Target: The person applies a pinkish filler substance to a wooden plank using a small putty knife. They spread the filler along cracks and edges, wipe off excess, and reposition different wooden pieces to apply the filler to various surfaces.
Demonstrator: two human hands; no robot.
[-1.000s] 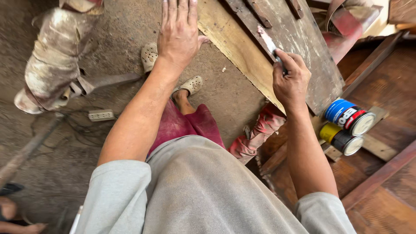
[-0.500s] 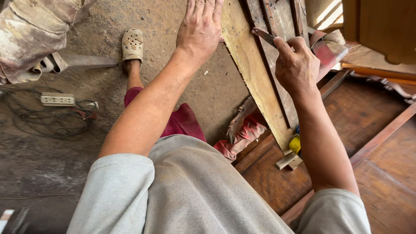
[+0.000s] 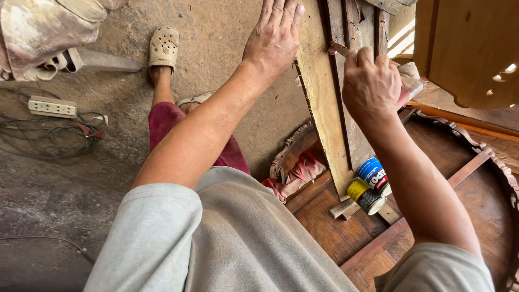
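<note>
Head view: left hand (image 3: 275,38) stays flat, fingers spread, on the wooden board (image 3: 319,108). Right hand (image 3: 373,86) still pinches a small tool (image 3: 338,50); two cans (image 3: 370,186) are now fully visible

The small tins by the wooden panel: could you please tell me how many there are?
2. A blue tin and a yellow tin lie side by side, touching, at the wooden panel's lower end, below the right hand. Others may be hidden.

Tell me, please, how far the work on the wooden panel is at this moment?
Done: both cans lie by the panel's lower end. In hand: the left hand steadies the wooden panel; the right hand presses a small tool into its groove. Left: cannot tell; the groove's state is unclear.
</note>
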